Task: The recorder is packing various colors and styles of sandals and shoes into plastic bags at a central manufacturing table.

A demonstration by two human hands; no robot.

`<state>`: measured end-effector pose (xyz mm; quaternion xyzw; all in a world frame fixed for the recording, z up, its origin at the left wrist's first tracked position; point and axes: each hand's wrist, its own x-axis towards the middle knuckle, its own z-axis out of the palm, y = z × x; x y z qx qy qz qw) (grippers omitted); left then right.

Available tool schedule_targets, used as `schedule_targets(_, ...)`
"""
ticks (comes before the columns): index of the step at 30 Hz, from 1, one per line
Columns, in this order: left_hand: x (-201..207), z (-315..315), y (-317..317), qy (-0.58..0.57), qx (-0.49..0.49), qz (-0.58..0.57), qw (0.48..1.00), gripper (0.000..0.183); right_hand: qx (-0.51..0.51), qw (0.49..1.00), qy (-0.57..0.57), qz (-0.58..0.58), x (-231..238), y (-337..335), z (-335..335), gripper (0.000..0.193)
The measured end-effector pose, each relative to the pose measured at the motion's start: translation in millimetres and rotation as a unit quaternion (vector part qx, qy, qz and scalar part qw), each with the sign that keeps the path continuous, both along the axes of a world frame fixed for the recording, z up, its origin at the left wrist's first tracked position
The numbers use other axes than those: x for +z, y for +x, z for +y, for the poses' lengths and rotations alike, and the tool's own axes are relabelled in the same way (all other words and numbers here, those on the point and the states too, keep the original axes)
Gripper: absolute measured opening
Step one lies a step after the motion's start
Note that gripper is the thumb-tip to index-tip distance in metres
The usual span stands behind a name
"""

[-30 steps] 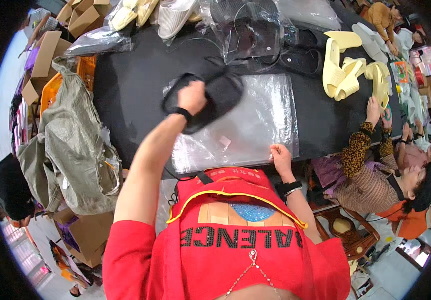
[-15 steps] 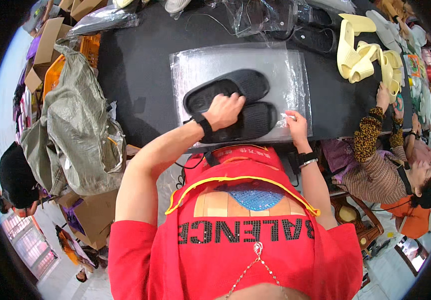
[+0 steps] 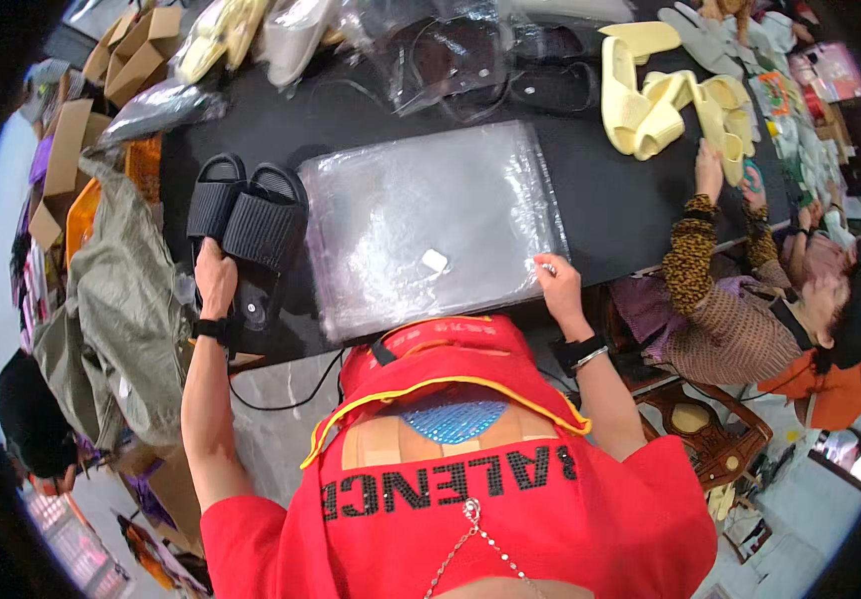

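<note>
Black ribbed slippers (image 3: 266, 225), a pair, lie side by side at the left end of the black bench (image 3: 630, 200), their heels toward the near left corner and straps toward the far edge. On my remote view the left hand (image 3: 214, 285) is on the left slipper (image 3: 213, 200), fingers at the back of its strap; they are partly hidden, so I cannot tell whether they grip it. I have the right hand (image 3: 558, 288) well apart from it, fingers curled at the right side of a stack of clear plastic bags (image 3: 421, 220); whether they pinch the plastic I cannot tell. The stack lies flat along the middle of the near edge, just right of the slippers, with a small white tag (image 3: 435, 262) on top. Farther off, near the right edge, a co-worker's hand (image 3: 710, 172) touches one of several pale yellow slippers (image 3: 665, 110). Toward the far edge I make out another black slipper (image 3: 555, 88) and, to its left, more black footwear (image 3: 450, 60) in a clear wrapper (image 3: 416, 95).
</note>
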<state>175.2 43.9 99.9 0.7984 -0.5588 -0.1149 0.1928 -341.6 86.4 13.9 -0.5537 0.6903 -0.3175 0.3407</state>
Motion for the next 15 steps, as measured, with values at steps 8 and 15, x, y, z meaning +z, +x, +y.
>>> schedule_targets(8,16.9,-47.0,-127.5,-0.025,-0.167,-0.023,0.985,0.012,0.025,0.967,0.038,0.251,26.7,4.7,1.5,0.041)
schedule_targets(15,24.2,-75.5,-205.0,0.023,-0.313,-0.034,0.949,0.014,-0.031,0.974,0.100,0.201,-4.5,15.9,-42.1,0.069)
